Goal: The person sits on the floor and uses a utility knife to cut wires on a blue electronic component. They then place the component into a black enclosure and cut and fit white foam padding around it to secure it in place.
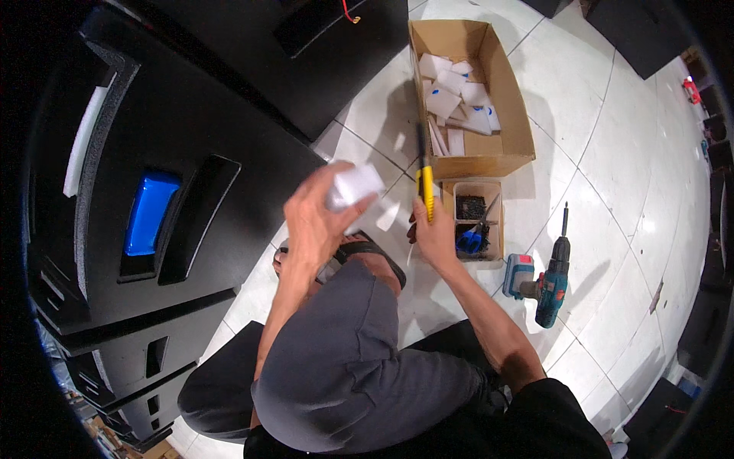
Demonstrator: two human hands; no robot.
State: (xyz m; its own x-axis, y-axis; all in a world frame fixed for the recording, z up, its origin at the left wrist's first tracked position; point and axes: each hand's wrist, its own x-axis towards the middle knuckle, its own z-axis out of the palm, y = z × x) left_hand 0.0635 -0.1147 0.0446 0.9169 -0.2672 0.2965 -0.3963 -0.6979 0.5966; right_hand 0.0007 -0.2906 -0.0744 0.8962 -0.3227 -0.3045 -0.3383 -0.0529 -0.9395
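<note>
My left hand point(310, 222) is closed around a small white foam block point(359, 185), held above the floor by my left foot. In my right hand point(437, 237) is a yellow-and-black utility knife point(426, 193), its dark end pointing away from me along the cardboard box's left side. The knife and the foam block are apart. That cardboard box point(501, 157) contains several white foam pieces point(459, 96), some marked with blue. Right of my right hand stands a divided plastic tray point(480, 183) with dark screws point(470, 206) and blue-handled scissors point(472, 241).
A teal cordless drill point(550, 287) stands on the pale tiled floor point(612, 229) to the right. Large black cabinets point(252, 99) fill the left side; one has a blue insert point(151, 213) and a slot. Another black box point(642, 34) sits at the far right.
</note>
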